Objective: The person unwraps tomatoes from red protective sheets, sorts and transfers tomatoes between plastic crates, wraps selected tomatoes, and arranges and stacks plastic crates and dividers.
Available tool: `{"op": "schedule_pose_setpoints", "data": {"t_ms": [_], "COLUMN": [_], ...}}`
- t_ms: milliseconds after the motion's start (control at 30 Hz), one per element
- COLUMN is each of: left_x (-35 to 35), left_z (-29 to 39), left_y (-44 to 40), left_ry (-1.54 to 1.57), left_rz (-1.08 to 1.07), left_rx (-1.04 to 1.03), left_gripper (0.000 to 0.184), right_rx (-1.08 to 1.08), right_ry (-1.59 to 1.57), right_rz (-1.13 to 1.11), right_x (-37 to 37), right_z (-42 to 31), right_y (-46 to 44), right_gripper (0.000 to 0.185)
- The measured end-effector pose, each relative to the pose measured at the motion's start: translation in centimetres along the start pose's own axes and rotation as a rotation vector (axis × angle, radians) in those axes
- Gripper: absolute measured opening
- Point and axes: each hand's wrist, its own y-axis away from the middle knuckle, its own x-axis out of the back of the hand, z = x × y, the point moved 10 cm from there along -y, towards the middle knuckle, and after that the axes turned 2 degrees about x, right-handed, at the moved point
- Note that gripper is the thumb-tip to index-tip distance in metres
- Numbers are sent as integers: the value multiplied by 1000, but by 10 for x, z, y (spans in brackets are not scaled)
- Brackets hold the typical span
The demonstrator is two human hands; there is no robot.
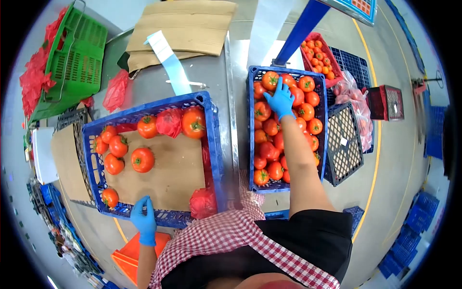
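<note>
My left hand (144, 222), in a blue glove, hovers at the near edge of a blue crate (211, 144); its fingers are slightly curled and apart, with nothing visible in them. Inside, a cardboard sheet (178, 168) carries several loose tomatoes, one of them a tomato (143, 160) near the middle. Red plastic bundles (169, 123) lie at the crate's sides. My right hand (280, 100), also gloved, rests with spread fingers on the tomatoes in a second blue crate (324, 144). Its fingertips are beside a tomato (270, 80) at the far end.
Cardboard sheets (180, 29), a blue-white paper strip (171, 62) and a pen (187, 84) lie on the metal table. A green crate (79, 62) with red bags stands far left. A blue post (303, 31) rises behind the right crate. Another tomato crate (337, 74) sits beyond it.
</note>
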Motion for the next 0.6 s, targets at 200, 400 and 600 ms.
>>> {"op": "schedule_pose_setpoints", "data": {"t_ms": [200,400,600], "left_x": [4,2,-1], "left_z": [10,6,-3], "left_y": [0,2,1], "left_ry": [-24,-15,6], "left_rz": [12,-5,-29], "left_rx": [-38,-37,-39], "left_gripper": [15,16,18], "right_rx": [-158,-259,-290], "right_ry": [-399,-534,-509], "right_rz": [431,397,503], "right_x": [79,81,66], "right_z": [119,193,166], "right_y": [-5,102,199], "right_gripper": [38,35,36]}}
